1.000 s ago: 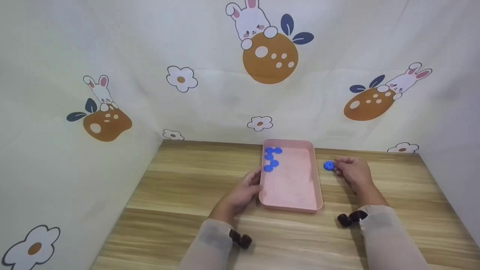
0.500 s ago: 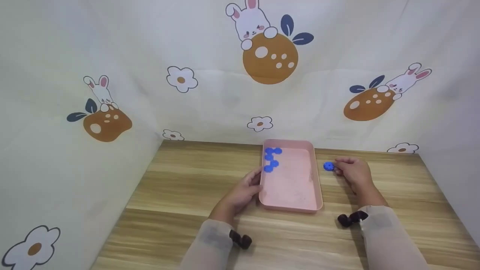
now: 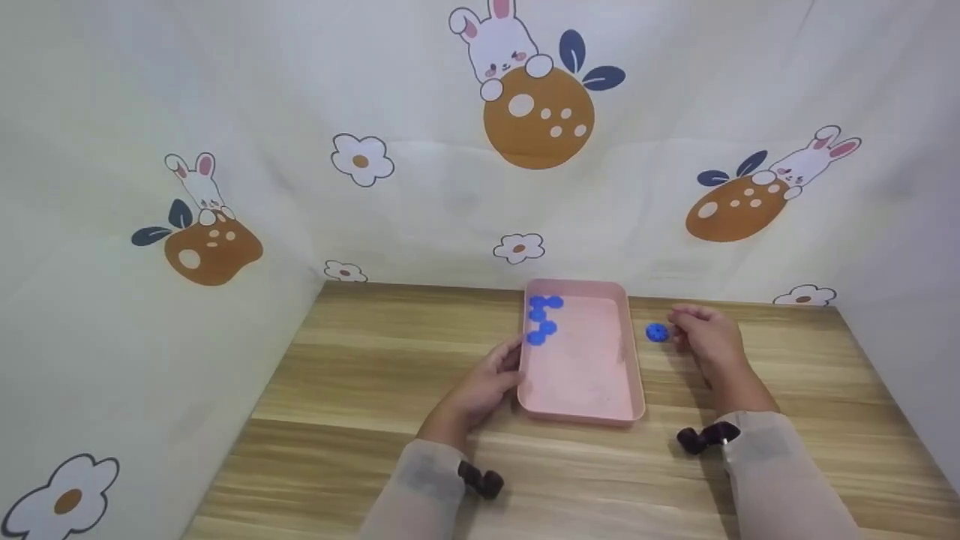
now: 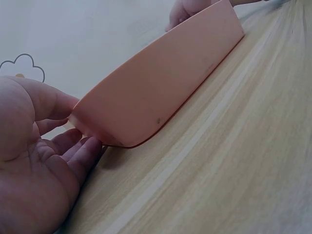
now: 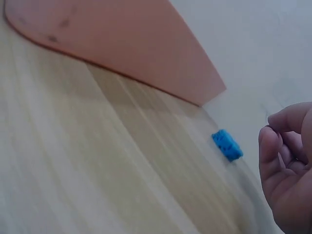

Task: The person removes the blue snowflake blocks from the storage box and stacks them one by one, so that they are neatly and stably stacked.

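Note:
A pink tray (image 3: 583,375) lies in the middle of the table in the head view. My left hand (image 3: 486,386) holds its left wall, with the fingertips (image 4: 87,148) low on the wall in the left wrist view. Several flat blue scalloped pieces (image 3: 548,328) form a zigzag in the tray's upper left. Right of the tray, a thick round blue piece (image 3: 657,332) with small holes sits on the table. My right hand (image 3: 709,339) is just beside it, curled, thumb and forefinger tips together. In the right wrist view, a gap separates those fingertips from the blue piece (image 5: 227,145).
The wood-grain table (image 3: 360,375) meets a printed cloth backdrop (image 3: 435,202) right behind the tray. More cloth hangs along the left and right sides. A dark camera mount (image 3: 705,437) sits on the right wrist, another camera mount (image 3: 481,478) on the left.
My right hand has let go of the round blue piece and drawn slightly up and away from it. The piece, the tray and my left hand stay in place.

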The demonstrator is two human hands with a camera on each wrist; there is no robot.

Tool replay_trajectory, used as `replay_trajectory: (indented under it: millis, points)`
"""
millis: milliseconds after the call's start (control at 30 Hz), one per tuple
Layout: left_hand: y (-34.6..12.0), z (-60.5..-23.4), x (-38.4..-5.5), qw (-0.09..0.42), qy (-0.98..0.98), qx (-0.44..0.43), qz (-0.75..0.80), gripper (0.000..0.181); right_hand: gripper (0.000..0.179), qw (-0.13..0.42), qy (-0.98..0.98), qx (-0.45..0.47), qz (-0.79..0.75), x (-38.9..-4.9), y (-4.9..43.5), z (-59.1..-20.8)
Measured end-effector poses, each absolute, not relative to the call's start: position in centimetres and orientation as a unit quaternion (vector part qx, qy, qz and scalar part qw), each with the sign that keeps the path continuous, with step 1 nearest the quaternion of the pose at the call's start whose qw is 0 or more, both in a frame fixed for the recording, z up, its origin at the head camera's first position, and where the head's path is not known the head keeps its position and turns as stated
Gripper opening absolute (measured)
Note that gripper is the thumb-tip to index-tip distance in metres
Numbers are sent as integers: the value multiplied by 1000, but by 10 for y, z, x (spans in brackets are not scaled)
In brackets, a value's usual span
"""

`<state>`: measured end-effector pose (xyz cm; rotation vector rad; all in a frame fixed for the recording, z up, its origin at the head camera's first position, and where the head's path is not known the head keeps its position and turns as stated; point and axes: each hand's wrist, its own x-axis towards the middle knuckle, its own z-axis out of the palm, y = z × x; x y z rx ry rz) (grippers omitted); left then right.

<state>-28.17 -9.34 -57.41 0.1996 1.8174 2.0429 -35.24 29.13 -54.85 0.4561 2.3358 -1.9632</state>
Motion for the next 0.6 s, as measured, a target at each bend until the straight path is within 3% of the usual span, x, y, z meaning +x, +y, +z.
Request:
replay_trajectory:
  millis: [367,600]
  points:
    - [-93,-576,-282,193,647,83,733,69,22,43,728,112,-675,-343,266,-522]
    - [-94,-576,-282,194,658,69,725,68,28,35,715,83,-693,-343,243,-512]
